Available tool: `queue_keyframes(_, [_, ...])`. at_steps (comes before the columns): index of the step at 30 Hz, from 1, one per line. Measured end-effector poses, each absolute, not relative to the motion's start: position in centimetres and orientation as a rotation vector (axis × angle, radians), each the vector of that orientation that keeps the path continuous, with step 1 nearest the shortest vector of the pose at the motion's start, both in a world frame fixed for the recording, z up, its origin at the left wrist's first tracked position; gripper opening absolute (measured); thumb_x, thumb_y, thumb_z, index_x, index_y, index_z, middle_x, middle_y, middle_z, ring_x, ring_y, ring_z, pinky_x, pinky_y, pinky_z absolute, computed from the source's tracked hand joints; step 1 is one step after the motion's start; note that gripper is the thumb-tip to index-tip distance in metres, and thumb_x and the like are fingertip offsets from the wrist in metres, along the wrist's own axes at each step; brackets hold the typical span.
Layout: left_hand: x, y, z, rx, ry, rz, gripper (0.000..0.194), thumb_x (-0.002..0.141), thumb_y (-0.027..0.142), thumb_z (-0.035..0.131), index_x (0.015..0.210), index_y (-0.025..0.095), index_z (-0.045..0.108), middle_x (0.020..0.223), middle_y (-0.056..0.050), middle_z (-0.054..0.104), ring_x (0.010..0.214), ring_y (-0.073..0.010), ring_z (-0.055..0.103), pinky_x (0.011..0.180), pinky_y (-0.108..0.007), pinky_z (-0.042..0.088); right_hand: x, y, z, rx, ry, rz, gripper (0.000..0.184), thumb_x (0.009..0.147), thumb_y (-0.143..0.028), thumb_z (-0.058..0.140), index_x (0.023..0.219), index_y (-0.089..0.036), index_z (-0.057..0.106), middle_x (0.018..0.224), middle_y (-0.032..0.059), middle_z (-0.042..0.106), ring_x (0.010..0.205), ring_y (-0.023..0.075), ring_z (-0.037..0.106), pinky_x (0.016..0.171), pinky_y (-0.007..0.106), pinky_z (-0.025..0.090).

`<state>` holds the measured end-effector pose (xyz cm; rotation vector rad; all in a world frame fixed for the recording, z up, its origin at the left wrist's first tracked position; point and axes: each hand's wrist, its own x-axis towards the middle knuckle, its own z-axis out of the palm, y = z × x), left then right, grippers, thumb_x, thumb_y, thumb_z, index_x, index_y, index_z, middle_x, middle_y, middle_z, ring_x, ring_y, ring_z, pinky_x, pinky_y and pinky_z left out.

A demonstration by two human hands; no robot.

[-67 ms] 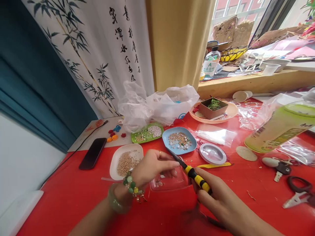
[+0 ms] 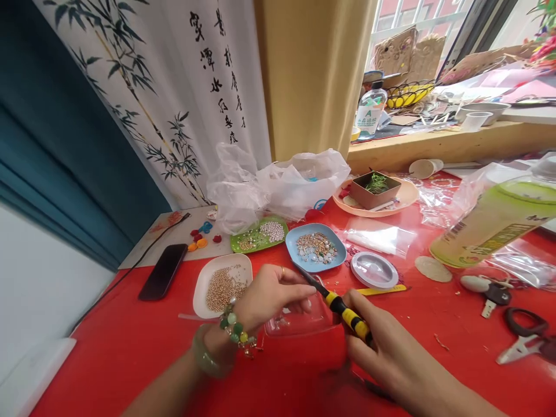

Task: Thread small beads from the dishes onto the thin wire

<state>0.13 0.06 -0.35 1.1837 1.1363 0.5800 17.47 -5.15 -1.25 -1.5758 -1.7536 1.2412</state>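
My right hand [image 2: 369,330] is wrapped round the yellow-and-black handles of long-nose pliers [image 2: 341,307], whose dark jaws point up and left. My left hand [image 2: 275,292], with a beaded bracelet and a pale green bangle at the wrist, has its thumb and fingers pressed together beside the jaws. Whatever it pinches is too small and hidden to name. Below both hands lies a clear plastic box [image 2: 299,331] with small bits in it. Just beyond them is a blue dish [image 2: 292,250] of mixed beads. A cream dish [image 2: 198,289] of gold beads sits left of my left hand.
A green dish [image 2: 237,248] of beads stands behind. A phone [image 2: 164,272] lies at left. To the right are a round lidded container [image 2: 374,270], a yellow strip [image 2: 384,291], a large bottle [image 2: 490,223], keys [image 2: 490,301] and scissors [image 2: 523,336].
The whole view has shifted very slightly. Both hands and the pliers hold nearly the same pose.
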Motion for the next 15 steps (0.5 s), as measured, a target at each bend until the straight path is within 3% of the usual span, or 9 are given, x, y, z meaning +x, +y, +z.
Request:
queue_keyframes(5, [0.5,-0.1,-1.2,1.238,1.168,0.52,0.015,0.064,0.024,0.063,0.059,0.011,0.062,0.051,0.0,0.06,0.047,-0.0074,0.051,0.047,-0.018,0.036,17.7,-5.1,-1.3,-1.636,-1.757,1.256,0.028,0.071,-0.034,0.05,0.093,-0.018,0.04,0.079,0.0038,0.056,0.064,0.0147,0.049,0.06,0.026,0.037])
queue_keyframes(10, [0.7,-0.5,-2.6,1.223,1.214,0.446,0.016,0.059,0.026,0.064,0.057,0.01,0.062,0.053,-0.002,0.062,0.049,-0.0102,0.053,0.053,-0.023,0.04,17.2,-5.1,-1.4,-1.752,-1.781,1.485,0.006,0.071,-0.021,0.044,0.072,-0.016,0.047,0.058,-0.0014,0.047,0.051,0.0097,0.038,0.048,0.022,0.029])
queue_keyframes(15, [0.6,-0.2,-4.1,1.257,1.272,0.428,0.019,0.059,0.029,0.062,0.061,0.01,0.063,0.052,-0.002,0.061,0.047,-0.0099,0.05,0.05,-0.022,0.038,16.6,-4.1,-2.2,-1.913,-1.745,1.515,0.005,0.067,-0.02,0.047,0.064,-0.017,0.044,0.052,-0.0031,0.041,0.046,0.008,0.033,0.044,0.022,0.024])
